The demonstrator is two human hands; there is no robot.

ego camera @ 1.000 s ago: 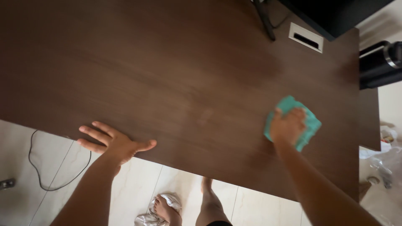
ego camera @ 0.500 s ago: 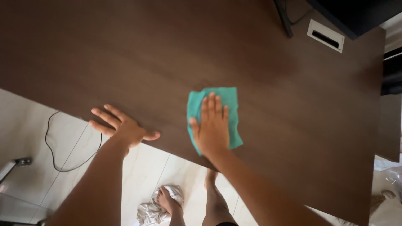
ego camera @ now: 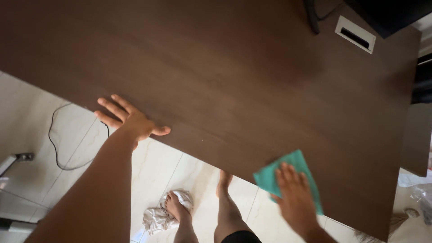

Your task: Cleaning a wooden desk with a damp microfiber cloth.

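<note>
A dark brown wooden desk (ego camera: 216, 72) fills most of the view. My left hand (ego camera: 129, 119) lies flat on its near edge, fingers spread, holding nothing. My right hand (ego camera: 294, 198) presses flat on a teal cloth (ego camera: 288, 173) at the desk's near edge, further right; part of the cloth hangs past the edge. The hand is blurred with motion.
A white cable slot (ego camera: 355, 35) and a black stand (ego camera: 311, 15) sit at the desk's far right. Below, on the pale tiled floor (ego camera: 27, 117), are my bare feet, one on a crumpled grey rag (ego camera: 159, 216), and a black cable (ego camera: 58, 148).
My right hand has swept the teal cloth from the desk's right side to the middle, then back right and toward the near edge. The left hand stays put.
</note>
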